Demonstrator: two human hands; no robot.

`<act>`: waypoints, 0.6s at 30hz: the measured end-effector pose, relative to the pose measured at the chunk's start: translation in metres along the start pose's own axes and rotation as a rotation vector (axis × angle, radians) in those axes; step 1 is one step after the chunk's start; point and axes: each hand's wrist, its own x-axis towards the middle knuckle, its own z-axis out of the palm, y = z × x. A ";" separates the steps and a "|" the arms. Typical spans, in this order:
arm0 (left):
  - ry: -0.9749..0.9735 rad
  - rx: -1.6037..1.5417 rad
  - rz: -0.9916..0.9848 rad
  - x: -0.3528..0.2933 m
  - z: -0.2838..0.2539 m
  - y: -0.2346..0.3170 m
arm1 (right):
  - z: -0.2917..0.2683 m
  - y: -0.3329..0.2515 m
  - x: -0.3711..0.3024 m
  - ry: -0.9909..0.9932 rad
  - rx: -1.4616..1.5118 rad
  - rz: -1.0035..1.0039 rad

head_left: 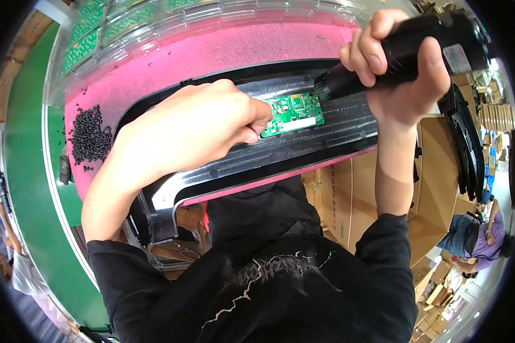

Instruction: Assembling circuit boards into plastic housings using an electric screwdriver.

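My right hand is wrapped round a black electric screwdriver. The tool slants down to the left, its nose at the upper right corner of a green circuit board; whether the bit touches a screw is too small to tell. My left hand is closed, its thumb and forefinger on the board's left end and partly covering it. Under the board lies a long black plastic housing with a shiny ribbed inside. The left forearm crosses over the housing's left part and hides some of it.
Small black screws lie heaped on the pink mat at the left. Clear plastic trays of green boards stand along the back. Right of me are an open cardboard box and more black housings. A person is farther right.
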 end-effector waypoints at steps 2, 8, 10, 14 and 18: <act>0.015 0.005 0.015 0.001 -0.002 -0.003 | -0.005 -0.004 0.004 -0.174 -0.004 -0.021; 0.350 -0.108 0.240 0.010 0.002 -0.004 | 0.017 -0.035 -0.005 -0.182 0.313 -0.076; 0.397 -0.146 0.263 0.009 0.002 -0.004 | 0.020 -0.037 -0.007 -0.196 0.310 -0.105; 0.519 -0.252 0.296 0.010 0.005 -0.004 | 0.020 -0.040 -0.014 -0.134 0.273 -0.204; 0.504 -0.284 0.241 0.007 0.000 0.001 | 0.025 -0.045 -0.017 -0.109 0.251 -0.224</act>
